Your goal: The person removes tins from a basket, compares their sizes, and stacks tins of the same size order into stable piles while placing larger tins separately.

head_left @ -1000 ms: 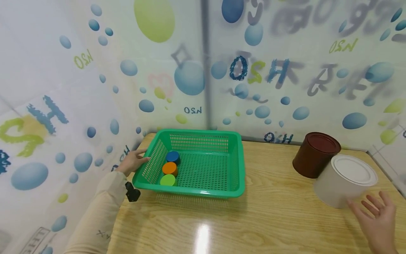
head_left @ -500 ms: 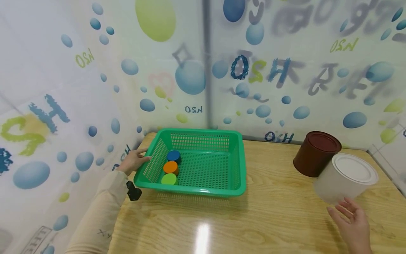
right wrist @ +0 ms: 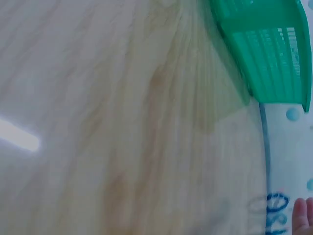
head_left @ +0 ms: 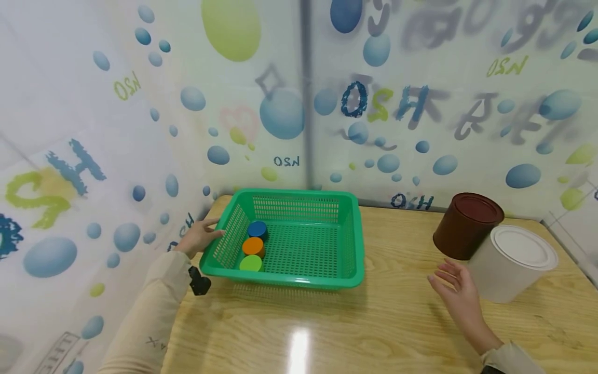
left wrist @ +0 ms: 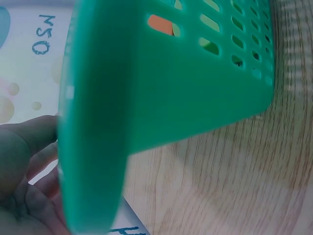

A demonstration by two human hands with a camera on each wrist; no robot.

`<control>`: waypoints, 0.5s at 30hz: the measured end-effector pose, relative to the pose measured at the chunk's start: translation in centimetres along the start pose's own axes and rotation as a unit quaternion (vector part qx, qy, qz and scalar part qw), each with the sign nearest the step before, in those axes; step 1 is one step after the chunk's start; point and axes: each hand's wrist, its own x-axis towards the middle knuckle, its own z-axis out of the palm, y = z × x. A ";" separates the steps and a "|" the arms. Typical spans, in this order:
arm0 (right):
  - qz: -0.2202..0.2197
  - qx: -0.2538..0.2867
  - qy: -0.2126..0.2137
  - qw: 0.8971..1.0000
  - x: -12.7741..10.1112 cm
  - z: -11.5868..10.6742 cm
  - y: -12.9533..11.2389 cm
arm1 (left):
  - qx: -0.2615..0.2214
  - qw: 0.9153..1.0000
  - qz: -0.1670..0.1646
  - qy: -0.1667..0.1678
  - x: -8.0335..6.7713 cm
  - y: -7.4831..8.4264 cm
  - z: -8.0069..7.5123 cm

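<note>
Over at the left, a pale sleeve (head_left: 149, 306) reaches along the wooden table (head_left: 397, 327), a small black device (head_left: 200, 284) at its cuff. The left hand (head_left: 196, 240) rests on the left rim of the green basket (head_left: 358, 241), thumb and forefinger apart; the wrist view loses the fingertips behind the rim, so I can't tell whether they clamp it.

The basket sits on the left half of the table, towards the far side, near the printed wall (head_left: 327, 140). Inside, along its left side, three short round pieces make a row: the blue piece (head_left: 257, 230) farthest, the orange piece (head_left: 253, 246) between, the lime piece (head_left: 251, 263) nearest me. I can't make out whether they touch.

Well to the right of the basket, the right hand (head_left: 460, 293) hangs over the table, fingers loosely bent and the thumb apart from them, nothing in its grasp. Beyond it stands a brown can (head_left: 460, 236) with a dark red top, close to the wall. Just nearer and farther right is a white can (head_left: 504, 270), partly covering the brown one from here.
</note>
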 end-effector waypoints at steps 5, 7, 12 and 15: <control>0.011 0.022 -0.065 0.998 1.4 3.0 -5.8 | -0.002 1.000 0.002 0.000 0.0 -0.2 0.0; 0.022 0.040 -0.083 0.996 2.1 4.1 -8.6 | -0.001 1.000 0.003 -0.001 -0.1 -0.3 0.0; 0.017 0.079 -0.103 0.991 4.3 6.4 -11.8 | 0.009 1.000 0.003 -0.001 -0.1 -0.1 -0.1; 0.016 0.093 -0.108 0.990 5.5 7.8 -13.1 | 0.013 1.000 0.002 0.000 -0.1 0.0 -0.1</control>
